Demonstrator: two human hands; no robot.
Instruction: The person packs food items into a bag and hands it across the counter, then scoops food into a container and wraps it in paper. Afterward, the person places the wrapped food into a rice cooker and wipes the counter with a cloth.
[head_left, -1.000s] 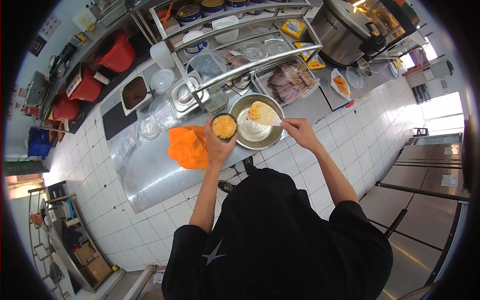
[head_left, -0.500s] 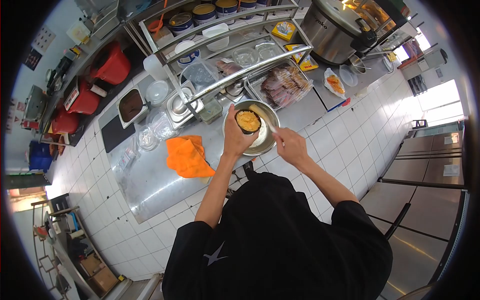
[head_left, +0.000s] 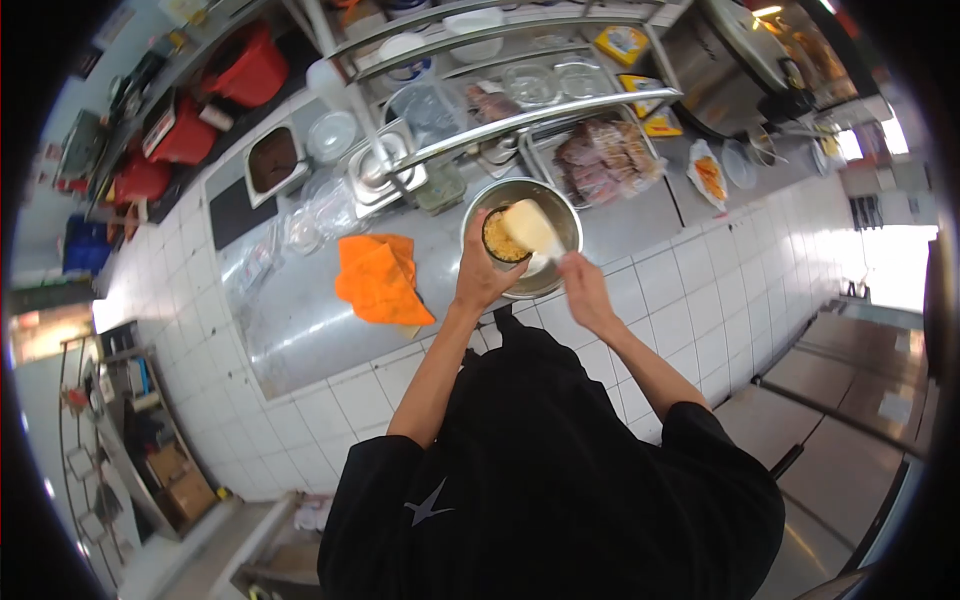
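My left hand (head_left: pixel 482 275) is wrapped round a small dark cup (head_left: pixel 502 246) filled with yellow-orange food, held over the left part of a round metal bowl (head_left: pixel 570 228). In my right hand (head_left: pixel 587 292) is the handle of a pale paddle (head_left: pixel 532 226), its flat blade lying over the cup's upper right side. The blade hides part of the food. Left of the bowl, a crumpled orange cloth (head_left: pixel 378 280) rests on the steel table (head_left: pixel 290 330).
A metal rack (head_left: pixel 530 118) stands behind the bowl. Bagged meat (head_left: pixel 608 160) fills a tray at its right. Steel containers (head_left: pixel 378 172) and clear plastic lids (head_left: pixel 332 136) are at the left. A large cooker (head_left: pixel 715 75) stands at the back right.
The cup has moved right from beside the cloth to over the bowl. The paddle's blade has come out of the bowl onto the cup. The view has shifted, and the cloth lies exposed.
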